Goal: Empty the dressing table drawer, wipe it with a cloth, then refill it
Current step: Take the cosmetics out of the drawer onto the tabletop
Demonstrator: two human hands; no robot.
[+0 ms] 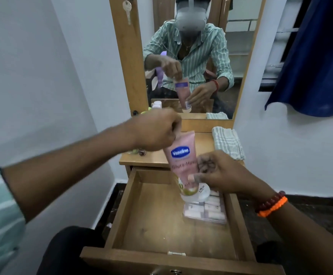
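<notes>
The wooden drawer [153,213] stands pulled out below the dressing table top [157,158]. A pink Vaseline tube [181,155] hangs cap-down over the drawer's back right part. My left hand [155,130] pinches the tube's top end. My right hand [219,171] pinches it near the white cap. Under the tube, a clear box of small pink items [207,209] lies in the drawer's back right corner. A folded checked cloth [227,142] lies on the table top at the right.
A mirror [189,56] in a wooden frame rises behind the table top and reflects me. Small bottles [140,151] stand on the table top at the left, partly hidden by my left hand. A blue curtain [316,62] hangs at the right. Keys [127,8] hang from the frame.
</notes>
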